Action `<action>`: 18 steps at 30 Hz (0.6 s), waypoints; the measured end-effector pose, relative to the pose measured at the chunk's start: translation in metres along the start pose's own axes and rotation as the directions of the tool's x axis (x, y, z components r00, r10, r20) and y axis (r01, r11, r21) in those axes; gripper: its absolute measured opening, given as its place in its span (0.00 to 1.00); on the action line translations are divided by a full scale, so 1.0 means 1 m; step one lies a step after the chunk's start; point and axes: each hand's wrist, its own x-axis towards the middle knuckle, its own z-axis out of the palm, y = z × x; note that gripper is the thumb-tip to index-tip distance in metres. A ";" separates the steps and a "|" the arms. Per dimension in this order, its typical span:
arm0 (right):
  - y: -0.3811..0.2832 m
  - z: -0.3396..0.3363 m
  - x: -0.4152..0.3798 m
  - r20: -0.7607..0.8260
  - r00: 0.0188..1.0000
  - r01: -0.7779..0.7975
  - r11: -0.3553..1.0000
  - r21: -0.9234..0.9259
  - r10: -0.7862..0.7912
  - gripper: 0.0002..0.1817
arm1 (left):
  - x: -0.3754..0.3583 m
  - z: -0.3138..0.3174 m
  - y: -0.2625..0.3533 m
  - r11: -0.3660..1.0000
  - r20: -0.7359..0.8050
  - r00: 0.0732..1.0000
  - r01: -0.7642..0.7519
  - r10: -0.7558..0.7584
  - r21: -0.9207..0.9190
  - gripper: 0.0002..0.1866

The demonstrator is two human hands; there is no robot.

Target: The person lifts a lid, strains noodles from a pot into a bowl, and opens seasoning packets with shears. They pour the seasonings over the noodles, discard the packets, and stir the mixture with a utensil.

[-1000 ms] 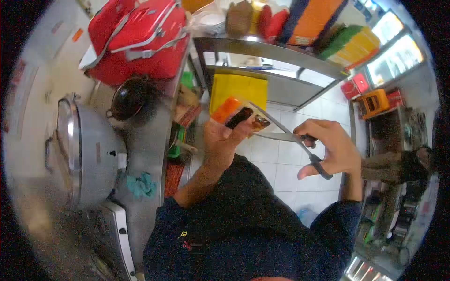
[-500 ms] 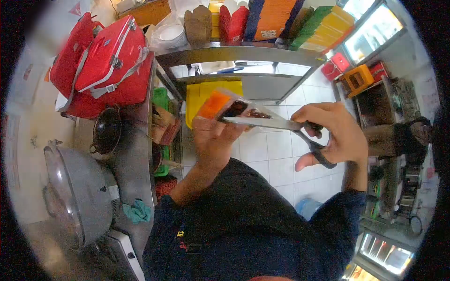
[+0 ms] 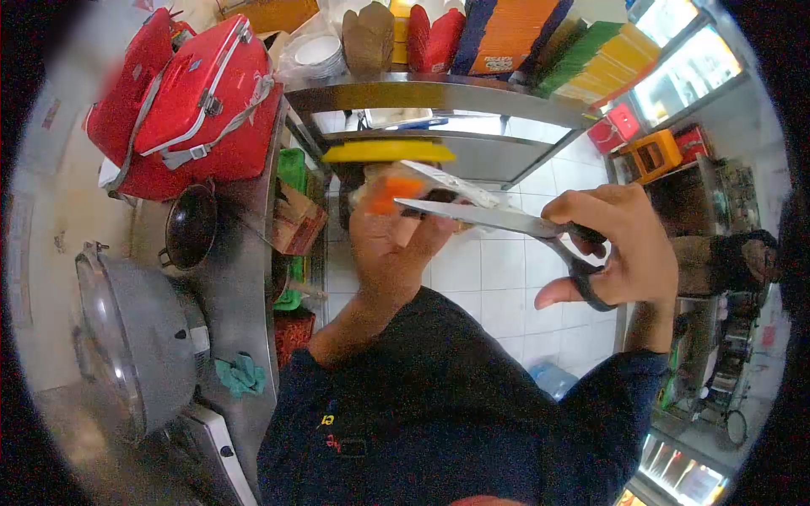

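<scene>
packet (image 3: 390,192): orange and clear
scissors (image 3: 506,223): silver blades, black handles
bags (image 3: 190,105): red, grey straps
cloth (image 3: 240,374): teal

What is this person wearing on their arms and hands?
Both hands, the left hand and the right hand, are bare: no gloves show. Dark navy long sleeves reach the wrists, and the top has small yellow and red chest markings.

Blurred packet, hidden scissor tips

The packet (image 3: 396,190) in the left hand (image 3: 388,249) is motion-blurred; it hides the tips of the scissors (image 3: 498,221).
</scene>
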 end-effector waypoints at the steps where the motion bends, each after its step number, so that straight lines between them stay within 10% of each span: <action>1: 0.000 -0.001 0.001 -0.001 1.000 0.002 1.000 -0.003 -0.002 0.35 | 0.001 0.000 0.000 1.000 0.001 1.000 -0.003 0.003 0.000 0.19; 18: -0.003 0.005 0.039 0.038 0.999 -0.004 0.999 -0.053 0.006 0.35 | 0.018 -0.031 0.002 0.990 -0.043 0.989 0.140 -0.139 0.017 0.22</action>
